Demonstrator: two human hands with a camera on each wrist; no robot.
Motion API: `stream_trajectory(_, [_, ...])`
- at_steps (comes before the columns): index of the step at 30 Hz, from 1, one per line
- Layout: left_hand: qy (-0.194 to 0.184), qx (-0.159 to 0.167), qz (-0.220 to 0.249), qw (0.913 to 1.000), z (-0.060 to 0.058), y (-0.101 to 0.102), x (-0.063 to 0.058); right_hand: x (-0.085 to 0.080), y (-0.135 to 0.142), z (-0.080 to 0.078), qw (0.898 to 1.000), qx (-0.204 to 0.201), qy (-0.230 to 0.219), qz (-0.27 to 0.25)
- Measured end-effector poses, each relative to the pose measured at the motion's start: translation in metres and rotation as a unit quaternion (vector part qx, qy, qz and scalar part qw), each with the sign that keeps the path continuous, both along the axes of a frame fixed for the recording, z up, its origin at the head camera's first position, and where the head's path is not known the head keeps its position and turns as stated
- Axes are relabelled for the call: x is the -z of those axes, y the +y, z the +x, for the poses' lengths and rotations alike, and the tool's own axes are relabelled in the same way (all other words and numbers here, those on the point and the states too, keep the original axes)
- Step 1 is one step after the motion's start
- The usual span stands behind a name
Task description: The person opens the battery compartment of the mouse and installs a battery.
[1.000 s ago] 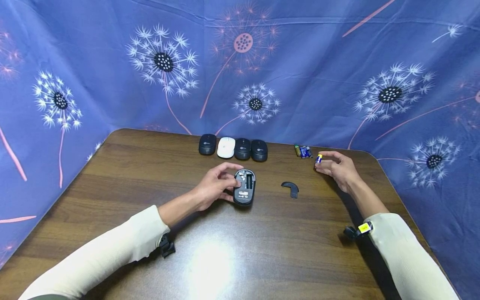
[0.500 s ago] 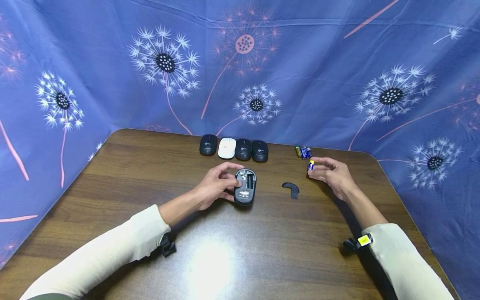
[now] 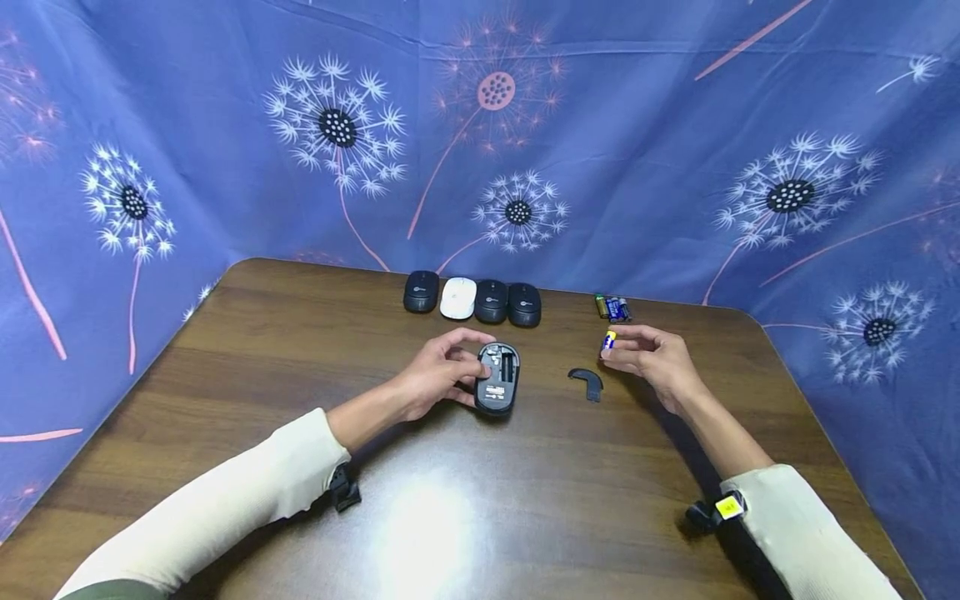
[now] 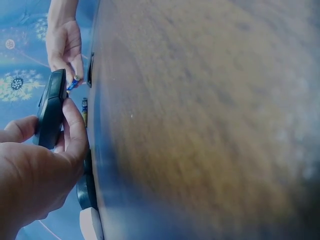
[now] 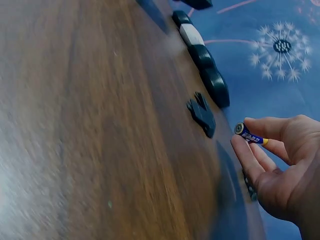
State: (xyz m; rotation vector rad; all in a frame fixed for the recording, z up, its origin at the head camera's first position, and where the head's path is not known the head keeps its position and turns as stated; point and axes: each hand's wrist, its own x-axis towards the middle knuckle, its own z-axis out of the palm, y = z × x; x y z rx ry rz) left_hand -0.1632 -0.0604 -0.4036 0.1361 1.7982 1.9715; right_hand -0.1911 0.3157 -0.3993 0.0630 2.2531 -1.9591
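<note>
My left hand (image 3: 442, 375) grips a black computer mouse (image 3: 498, 400) by its left side, underside facing me, with the battery slot (image 3: 508, 365) uncovered. In the left wrist view the mouse (image 4: 50, 112) is held off the table between thumb and fingers. To the right, my right hand (image 3: 656, 362) pinches a blue and yellow battery (image 3: 608, 343) between thumb and fingertips. Its flat end points outward in the right wrist view, where the battery (image 5: 250, 135) is clear of the tabletop. Between the hands lies a curved black battery cover (image 3: 588, 382) on the table.
Three black mice, among them one (image 3: 491, 301), and a white mouse (image 3: 458, 298) stand in a row at the back of the wooden table (image 3: 525, 517). Several batteries (image 3: 614, 309) lie together near the back right edge. A blue patterned cloth (image 3: 600, 125) hangs behind.
My right hand has moved left and toward me with the battery, away from the battery group. The left hand keeps its hold on the mouse almost unmoved.
</note>
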Motion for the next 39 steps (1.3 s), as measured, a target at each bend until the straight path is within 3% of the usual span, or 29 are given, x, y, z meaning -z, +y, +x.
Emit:
stream_trajectory(21, [-0.011,0.0,0.012,0.9999,-0.004,0.0,-0.001,-0.007,-0.047,0.017,1.0,-0.027,0.011,-0.009])
stream_trajectory(39, [-0.009,0.004,0.008,0.9999,-0.006,0.005,0.001,-0.011,-0.082,0.016,0.998,-0.046,0.008,-0.051])
